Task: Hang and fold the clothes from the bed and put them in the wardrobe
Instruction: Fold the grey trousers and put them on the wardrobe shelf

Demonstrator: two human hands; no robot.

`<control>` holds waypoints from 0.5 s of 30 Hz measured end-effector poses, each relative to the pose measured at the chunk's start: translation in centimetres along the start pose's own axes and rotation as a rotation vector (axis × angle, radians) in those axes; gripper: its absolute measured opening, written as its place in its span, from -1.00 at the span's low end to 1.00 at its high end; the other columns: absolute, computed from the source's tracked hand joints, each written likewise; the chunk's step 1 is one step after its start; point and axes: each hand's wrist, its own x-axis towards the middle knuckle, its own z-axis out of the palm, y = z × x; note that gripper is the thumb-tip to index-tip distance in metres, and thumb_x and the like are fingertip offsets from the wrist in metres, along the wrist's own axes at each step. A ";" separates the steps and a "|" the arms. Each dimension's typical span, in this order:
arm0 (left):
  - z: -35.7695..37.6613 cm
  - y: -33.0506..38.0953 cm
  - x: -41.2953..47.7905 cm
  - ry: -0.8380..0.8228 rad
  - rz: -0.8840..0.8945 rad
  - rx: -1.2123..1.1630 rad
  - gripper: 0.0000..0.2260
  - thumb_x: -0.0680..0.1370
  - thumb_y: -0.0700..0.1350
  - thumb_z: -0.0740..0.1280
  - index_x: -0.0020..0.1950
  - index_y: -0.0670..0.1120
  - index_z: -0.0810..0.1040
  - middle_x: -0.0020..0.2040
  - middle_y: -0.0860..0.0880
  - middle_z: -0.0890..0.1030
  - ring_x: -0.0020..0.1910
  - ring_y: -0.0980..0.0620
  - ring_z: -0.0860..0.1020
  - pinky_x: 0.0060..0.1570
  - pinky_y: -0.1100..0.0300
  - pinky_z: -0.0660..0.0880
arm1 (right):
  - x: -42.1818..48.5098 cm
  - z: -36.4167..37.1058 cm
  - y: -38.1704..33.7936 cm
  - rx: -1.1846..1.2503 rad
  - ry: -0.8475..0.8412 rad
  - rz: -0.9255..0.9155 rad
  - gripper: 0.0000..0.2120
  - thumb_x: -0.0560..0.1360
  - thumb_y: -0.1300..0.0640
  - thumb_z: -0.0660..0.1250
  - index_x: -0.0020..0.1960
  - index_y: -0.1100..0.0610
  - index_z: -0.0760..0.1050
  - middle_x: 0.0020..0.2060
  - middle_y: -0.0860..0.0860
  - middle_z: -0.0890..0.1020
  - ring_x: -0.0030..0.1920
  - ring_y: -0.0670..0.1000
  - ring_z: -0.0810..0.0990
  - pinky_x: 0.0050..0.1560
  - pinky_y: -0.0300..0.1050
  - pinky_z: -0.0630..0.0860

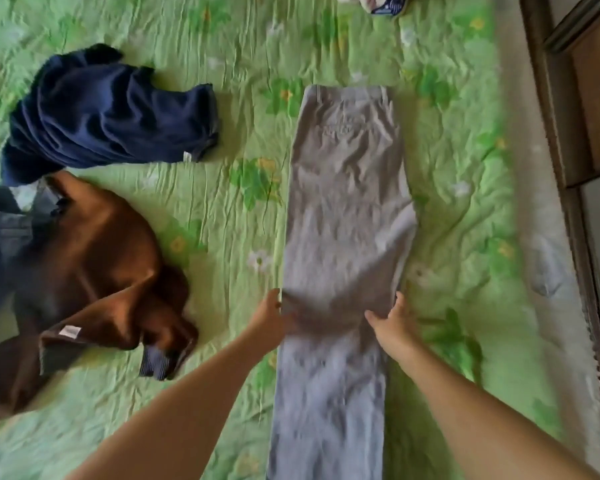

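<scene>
One pair of creased grey trousers point(347, 209) lies flat on the bed point(222, 81). Our left hand point(271, 317) and right hand point(394, 323) touch its edges, fingers spread.

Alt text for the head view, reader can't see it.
A person's left hand and right hand meet the side edges of grey trousers laid flat lengthwise on a green floral bedspread; blur hides the grip. A navy garment and a brown garment lie crumpled to the left; wooden furniture stands at the right edge.
</scene>
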 end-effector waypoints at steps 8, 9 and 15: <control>2.0 -7.7 -2.9 0.006 -0.090 -0.236 -0.78 0.60 -0.28 0.33 0.20 -0.05 0.48 -0.06 -0.16 0.65 -0.26 0.03 0.62 -0.34 0.21 0.51 | -3.3 2.9 5.3 0.346 0.187 -0.023 -0.68 0.46 0.09 0.51 0.11 0.01 0.44 -0.12 -0.02 0.56 -0.08 0.10 0.56 -0.07 -0.06 0.43; 2.0 -7.8 -3.2 -0.015 -0.096 -0.268 -0.80 0.60 -0.30 0.32 0.17 -0.06 0.49 -0.06 -0.14 0.66 -0.27 0.06 0.64 -0.35 0.23 0.52 | -3.3 3.0 5.5 0.396 0.173 -0.017 -0.63 0.44 0.09 0.52 0.14 -0.02 0.43 -0.08 -0.01 0.57 -0.06 0.09 0.58 -0.02 -0.02 0.48; 1.8 -9.9 -5.7 -0.231 -0.265 -0.253 -0.86 0.60 -0.21 0.35 0.15 -0.11 0.59 -0.03 -0.06 0.69 -0.14 0.03 0.65 -0.19 0.16 0.58 | -3.8 3.2 6.8 0.567 0.015 0.024 -0.59 0.45 0.10 0.52 0.21 -0.02 0.44 -0.06 -0.04 0.59 -0.13 -0.02 0.59 -0.23 -0.14 0.42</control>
